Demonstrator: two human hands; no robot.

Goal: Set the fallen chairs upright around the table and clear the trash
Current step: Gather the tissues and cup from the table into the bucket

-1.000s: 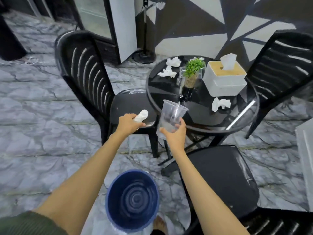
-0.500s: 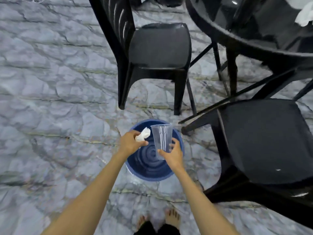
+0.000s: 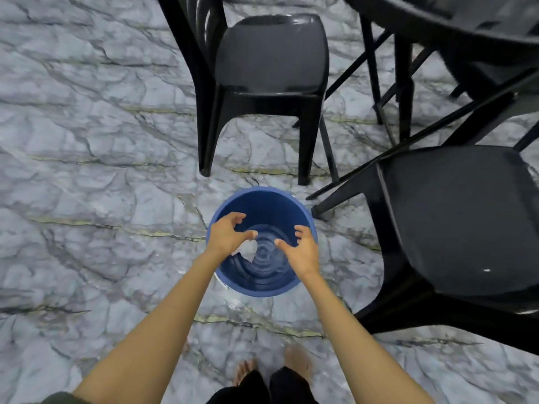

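Hovering with fingers spread and empty over the blue bin, left hand and right hand should drop trash centrally, like the tissue inside.

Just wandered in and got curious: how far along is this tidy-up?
Done: two black chairs stand upright. In hand: both hands are open above the blue bin, with a tissue and clear cup inside. Left: unclear, the tabletop is mostly out of view.

Two black chairs upright by the counter; crumpled white tissue and clear cup inside the blue bucket.
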